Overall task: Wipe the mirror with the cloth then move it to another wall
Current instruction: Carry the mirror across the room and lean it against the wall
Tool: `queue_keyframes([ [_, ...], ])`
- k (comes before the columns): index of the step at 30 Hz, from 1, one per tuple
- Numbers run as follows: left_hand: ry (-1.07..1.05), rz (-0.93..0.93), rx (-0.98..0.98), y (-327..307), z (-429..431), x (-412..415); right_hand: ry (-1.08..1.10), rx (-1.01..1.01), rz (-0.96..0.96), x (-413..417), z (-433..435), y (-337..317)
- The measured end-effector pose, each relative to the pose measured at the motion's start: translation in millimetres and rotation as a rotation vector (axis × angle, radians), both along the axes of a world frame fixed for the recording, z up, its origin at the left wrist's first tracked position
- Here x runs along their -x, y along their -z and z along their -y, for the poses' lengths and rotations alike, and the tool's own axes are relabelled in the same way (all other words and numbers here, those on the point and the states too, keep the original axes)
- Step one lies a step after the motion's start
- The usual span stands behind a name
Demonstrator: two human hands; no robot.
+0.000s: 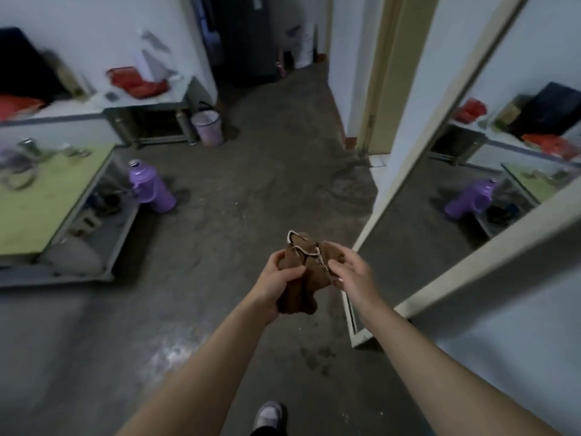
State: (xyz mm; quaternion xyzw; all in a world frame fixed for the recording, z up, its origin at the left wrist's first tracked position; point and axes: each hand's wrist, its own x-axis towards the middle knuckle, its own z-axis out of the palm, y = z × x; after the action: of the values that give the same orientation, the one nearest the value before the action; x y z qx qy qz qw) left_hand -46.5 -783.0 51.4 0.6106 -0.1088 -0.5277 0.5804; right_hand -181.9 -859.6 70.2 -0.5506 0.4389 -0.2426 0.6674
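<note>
A brown cloth [303, 272] with a pale trimmed edge hangs bunched between both hands, in front of me over the floor. My left hand [276, 278] grips its left side. My right hand [349, 269] pinches its right side with the fingers partly spread. A tall mirror [440, 196] in a cream frame leans against the wall on the right, its bottom end on the floor just right of my right hand. Its glass reflects the room.
A low table with a green top [47, 209] stands at the left, a purple thermos flask [152, 190] on the floor beside it. A lilac bin [208, 127] sits by a grey bench. A doorway [374, 89] opens ahead. Bare concrete floor lies between.
</note>
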Motion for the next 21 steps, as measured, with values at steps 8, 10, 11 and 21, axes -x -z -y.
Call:
queue_keyframes([
  [8, -0.254, 0.114, -0.037, -17, -154, -57, -0.348, -0.019, -0.051, -80, -102, -2],
  [10, -0.294, 0.142, -0.066, -16, -203, -72, -0.435, -0.007, -0.056, -105, -137, 2],
  [11, -0.325, 0.152, -0.079, -14, -228, -78, -0.469, 0.011, -0.067, -118, -155, 6],
  [21, -0.780, 0.118, -0.329, -6, -490, -99, -0.887, 0.079, -0.140, -202, -375, 37],
])
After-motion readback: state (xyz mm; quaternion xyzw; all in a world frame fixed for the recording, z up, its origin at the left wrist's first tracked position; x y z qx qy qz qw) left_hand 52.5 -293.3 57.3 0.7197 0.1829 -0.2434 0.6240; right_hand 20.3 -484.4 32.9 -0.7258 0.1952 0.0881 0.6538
